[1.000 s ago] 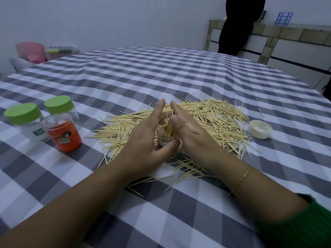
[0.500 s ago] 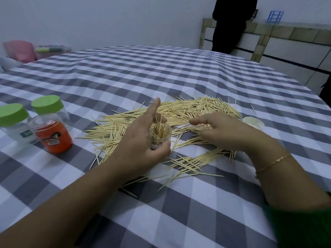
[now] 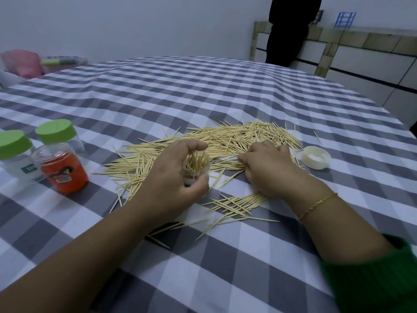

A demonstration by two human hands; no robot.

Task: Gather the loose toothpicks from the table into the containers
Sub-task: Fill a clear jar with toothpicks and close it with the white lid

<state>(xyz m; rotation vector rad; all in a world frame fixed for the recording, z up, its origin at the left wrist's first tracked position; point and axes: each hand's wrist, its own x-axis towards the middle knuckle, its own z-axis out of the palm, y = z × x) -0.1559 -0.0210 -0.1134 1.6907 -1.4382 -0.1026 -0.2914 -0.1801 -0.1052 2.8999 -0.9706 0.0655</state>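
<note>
A wide heap of loose toothpicks (image 3: 228, 141) lies on the checked tablecloth, with a smaller scatter (image 3: 234, 204) nearer me. My left hand (image 3: 171, 177) grips a small clear container (image 3: 195, 168) standing upright on the cloth, partly filled with toothpicks standing on end. My right hand (image 3: 268, 166) lies palm down on the right part of the heap, fingers curled over toothpicks; whether it holds any is hidden under the hand. The container's white cap (image 3: 316, 157) lies open side up to the right of that hand.
At the left stand two green-lidded clear jars (image 3: 56, 134) (image 3: 13, 150) and an open jar with an orange label (image 3: 63, 168). A person in black (image 3: 286, 30) stands beyond the table's far edge. Pink items (image 3: 22, 62) lie at the far left.
My right hand left the container's mouth and moved right onto the heap, fingers curling down. My left index finger, pointing up before, has curled round the container's rim.
</note>
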